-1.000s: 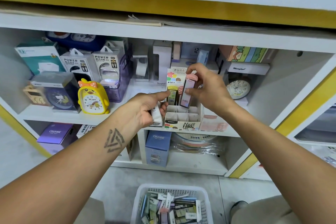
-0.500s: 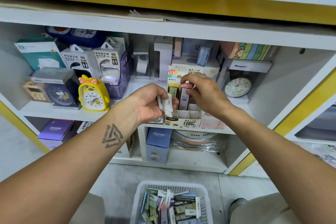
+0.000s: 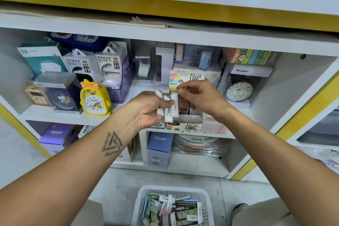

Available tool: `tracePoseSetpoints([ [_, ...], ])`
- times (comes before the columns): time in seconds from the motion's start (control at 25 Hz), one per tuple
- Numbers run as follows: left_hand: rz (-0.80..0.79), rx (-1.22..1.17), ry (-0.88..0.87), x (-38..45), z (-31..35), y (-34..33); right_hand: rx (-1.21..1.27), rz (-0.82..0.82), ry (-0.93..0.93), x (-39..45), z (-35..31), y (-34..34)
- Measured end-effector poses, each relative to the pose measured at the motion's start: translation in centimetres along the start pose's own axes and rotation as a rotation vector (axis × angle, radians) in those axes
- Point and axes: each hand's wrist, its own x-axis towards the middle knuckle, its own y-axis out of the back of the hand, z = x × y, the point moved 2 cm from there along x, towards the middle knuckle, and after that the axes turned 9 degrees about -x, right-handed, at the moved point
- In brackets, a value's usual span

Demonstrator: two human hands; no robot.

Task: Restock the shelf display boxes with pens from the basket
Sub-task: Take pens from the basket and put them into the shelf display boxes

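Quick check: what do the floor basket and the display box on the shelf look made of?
Basket: looks like white moulded plastic, with slotted lattice walls and a smooth rolled rim.
Display box: probably printed cardboard, with thin folded dividers, flat colour print and an upright header card.

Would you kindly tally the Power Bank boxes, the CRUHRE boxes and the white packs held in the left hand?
Power Bank boxes: 2
CRUHRE boxes: 2
White packs: 3
Total: 7

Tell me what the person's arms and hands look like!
Both arms are bare, no sleeves, gloves, watch or rings showing. The left forearm has a dark tattoo of nested triangles above the left hand. The right hand and its forearm carry no markings.
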Motion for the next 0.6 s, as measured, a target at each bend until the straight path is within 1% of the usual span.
tracePoseSetpoints([
  [0.04,0.007,0.022,-0.015,-0.1,0.1,0.0,0.099,-0.078,-0.046,-0.2,-0.3,-0.3],
  [0.08,0.005,0.041,-0.025,-0.2,0.1,0.0,0.148,-0.117,-0.065,-0.4,-0.6,-0.6],
  [0.12,-0.002,0.057,-0.031,-0.3,0.1,0.1,0.195,-0.123,-0.077,-0.6,-0.7,-0.8],
  [0.2,0.003,0.074,-0.048,-0.6,0.3,0.2,0.312,-0.084,-0.112,-0.7,-0.8,-0.6],
  [0.28,0.063,0.041,-0.071,-0.5,0.8,0.7,0.413,-0.061,-0.159,-0.4,-0.5,0.2],
  [0.36,0.141,0.038,-0.11,-0.5,1.7,1.8,0.497,-0.101,-0.162,-0.2,-0.5,0.7],
  [0.52,0.279,0.077,-0.139,-0.7,3.5,4.4,0.533,-0.161,-0.085,-0.1,-1.5,0.2],
  [0.6,0.34,0.031,-0.146,-0.8,3.9,5.2,0.427,-0.154,-0.04,0.3,-1.9,-0.5],
])
